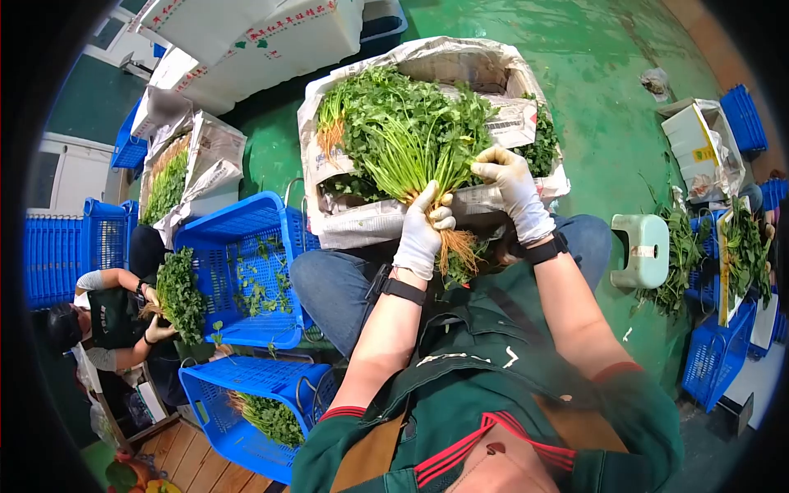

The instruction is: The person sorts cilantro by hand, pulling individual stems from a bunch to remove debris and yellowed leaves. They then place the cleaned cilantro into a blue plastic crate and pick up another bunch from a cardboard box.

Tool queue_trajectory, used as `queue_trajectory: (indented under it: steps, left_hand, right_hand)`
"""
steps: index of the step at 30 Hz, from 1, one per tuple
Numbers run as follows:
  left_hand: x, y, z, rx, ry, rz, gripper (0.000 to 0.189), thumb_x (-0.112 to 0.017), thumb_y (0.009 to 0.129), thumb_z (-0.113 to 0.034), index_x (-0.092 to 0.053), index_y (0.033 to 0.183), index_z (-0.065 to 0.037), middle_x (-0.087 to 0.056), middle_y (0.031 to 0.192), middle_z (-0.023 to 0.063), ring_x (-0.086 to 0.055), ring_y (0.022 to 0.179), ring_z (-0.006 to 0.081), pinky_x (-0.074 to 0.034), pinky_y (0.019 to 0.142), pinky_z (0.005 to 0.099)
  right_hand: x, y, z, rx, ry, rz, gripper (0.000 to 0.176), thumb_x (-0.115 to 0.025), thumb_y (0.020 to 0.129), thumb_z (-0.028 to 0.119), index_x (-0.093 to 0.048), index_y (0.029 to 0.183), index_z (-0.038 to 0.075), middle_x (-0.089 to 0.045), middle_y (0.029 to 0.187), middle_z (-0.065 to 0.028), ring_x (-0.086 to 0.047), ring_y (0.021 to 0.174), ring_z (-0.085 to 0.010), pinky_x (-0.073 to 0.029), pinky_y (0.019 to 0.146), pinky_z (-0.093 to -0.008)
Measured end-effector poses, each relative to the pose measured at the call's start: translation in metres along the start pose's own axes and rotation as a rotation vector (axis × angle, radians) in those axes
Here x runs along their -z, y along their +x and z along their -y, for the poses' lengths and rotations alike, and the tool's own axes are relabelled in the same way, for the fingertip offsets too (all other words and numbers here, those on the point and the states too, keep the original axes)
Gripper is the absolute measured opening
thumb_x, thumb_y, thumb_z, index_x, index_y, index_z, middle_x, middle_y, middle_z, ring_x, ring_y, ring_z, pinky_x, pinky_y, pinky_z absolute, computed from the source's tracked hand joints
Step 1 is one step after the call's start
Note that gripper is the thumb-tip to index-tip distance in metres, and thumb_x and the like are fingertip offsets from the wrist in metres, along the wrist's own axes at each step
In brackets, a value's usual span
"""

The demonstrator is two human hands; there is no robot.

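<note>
My left hand [423, 226], in a white glove, is closed around the root end of a bunch of leafy greens [415, 156] with thin pale stalks, resembling celery or coriander. Its brown roots [456, 249] hang below the fist and its leaves point away from me. My right hand [511, 187], also gloved, is beside the bunch's right edge with thumb and fingers pinched together; anything between them is too small to make out. Under the bunch is a box [353, 230] lined with newspaper, with more greens [333, 123] inside.
Blue crates [246, 329] stand at my left, one tipped and holding greens [275, 421]. Beyond them a co-worker [107, 316] holds another bunch. A pale green stool [639, 251] is on the right, near loose greens [686, 255]. White boxes [271, 49] stand at the back left.
</note>
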State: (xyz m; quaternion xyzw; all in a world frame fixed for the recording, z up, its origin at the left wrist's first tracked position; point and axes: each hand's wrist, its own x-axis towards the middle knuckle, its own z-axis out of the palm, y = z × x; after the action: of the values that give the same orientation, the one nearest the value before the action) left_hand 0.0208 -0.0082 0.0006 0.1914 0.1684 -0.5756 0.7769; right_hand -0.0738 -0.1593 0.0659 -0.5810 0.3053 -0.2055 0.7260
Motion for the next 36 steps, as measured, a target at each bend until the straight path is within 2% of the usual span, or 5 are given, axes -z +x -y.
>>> queue_trajectory:
  steps: [13,18,25,30,36]
  left_hand:
    - [0.009,0.007,0.003,-0.083,0.136,-0.048,0.007,-0.058,0.088,-0.013,-0.056,0.087,-0.007,-0.056,0.069,0.0013,-0.037,0.044,0.0048,-0.028,0.039,0.0185]
    - [0.000,-0.001,0.003,-0.057,0.068,-0.095,0.007,-0.058,0.088,-0.012,-0.055,0.087,-0.006,-0.057,0.069,0.0028,-0.036,0.044,0.0050,-0.028,0.039,0.0188]
    - [0.007,-0.004,-0.010,0.172,-0.214,0.217,0.033,-0.047,0.095,-0.029,-0.045,0.073,-0.004,-0.040,0.058,-0.0020,-0.034,0.039,0.0031,-0.027,0.038,0.0197]
    - [0.004,-0.009,-0.013,0.171,-0.293,0.322,0.039,-0.044,0.096,-0.035,-0.046,0.072,-0.004,-0.040,0.056,-0.0019,-0.031,0.037,0.0025,-0.028,0.038,0.0194]
    - [0.022,-0.006,-0.007,-0.065,-0.028,0.187,0.034,-0.044,0.095,-0.040,-0.054,0.090,-0.008,-0.047,0.060,-0.0016,-0.029,0.036,0.0009,-0.024,0.035,0.0167]
  right_hand:
    - [-0.012,-0.039,0.014,-0.061,0.746,0.475,0.007,-0.057,0.087,0.005,-0.052,0.090,0.000,-0.060,0.077,-0.0089,-0.058,0.065,-0.0157,-0.049,0.062,-0.0272]
    - [0.016,-0.043,0.052,-0.218,-0.820,1.109,0.020,-0.068,0.080,0.018,-0.062,0.089,0.001,-0.064,0.078,-0.0057,-0.061,0.066,-0.0112,-0.048,0.059,-0.0255]
    - [-0.007,-0.006,0.007,-0.062,-0.173,-0.079,0.024,-0.060,0.088,0.021,-0.059,0.077,0.000,-0.060,0.064,-0.0041,-0.051,0.046,-0.0065,-0.041,0.042,-0.0195]
    - [-0.018,-0.025,-0.005,-0.128,-0.331,-0.082,0.031,-0.064,0.085,0.028,-0.058,0.070,0.002,-0.061,0.061,-0.0048,-0.055,0.048,-0.0091,-0.044,0.041,-0.0236]
    - [-0.058,-0.038,0.014,0.812,-0.708,0.109,0.030,-0.064,0.080,0.013,-0.062,0.108,0.007,-0.063,0.102,-0.0155,-0.065,0.082,-0.0271,-0.052,0.071,-0.0315]
